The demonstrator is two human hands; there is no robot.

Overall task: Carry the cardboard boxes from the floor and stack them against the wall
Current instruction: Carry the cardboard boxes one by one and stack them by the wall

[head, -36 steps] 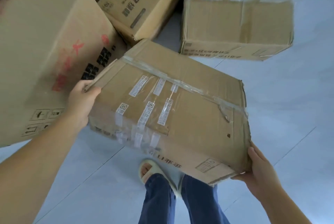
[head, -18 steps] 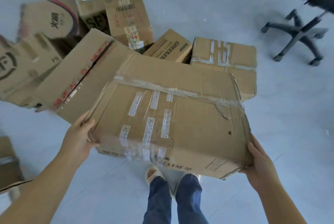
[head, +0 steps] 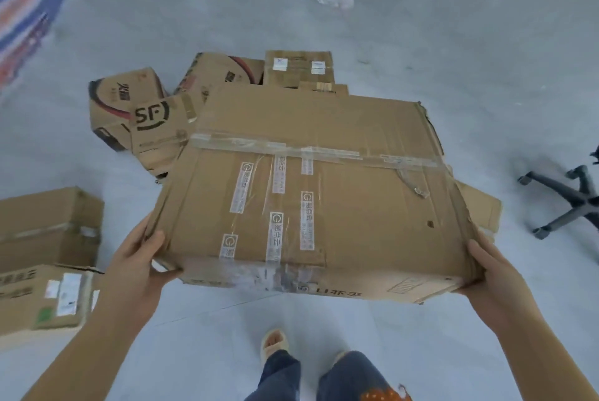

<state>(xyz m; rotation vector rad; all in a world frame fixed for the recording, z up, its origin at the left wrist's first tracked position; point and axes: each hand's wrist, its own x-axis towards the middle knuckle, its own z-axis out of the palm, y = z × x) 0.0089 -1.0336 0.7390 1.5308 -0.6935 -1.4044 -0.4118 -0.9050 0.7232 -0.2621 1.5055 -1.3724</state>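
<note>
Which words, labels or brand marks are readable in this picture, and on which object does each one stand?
"SF": black logo on the small box behind the carried box.
White tape strips on the carried box: a circled "G" logo; characters too blurred.
Front-face print on the carried box: upside down, unreadable.
White stickers on the left box: too blurred.

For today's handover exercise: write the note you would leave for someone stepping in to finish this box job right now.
Left hand grips the near left corner of the taped box; right hand grips its near right corner. The box is lifted off the floor.
Other boxes lie on the floor: the SF box and more behind, two at left.
Done: box picked up. Left: carry it to the wall, not in view, then fetch the rest.
</note>
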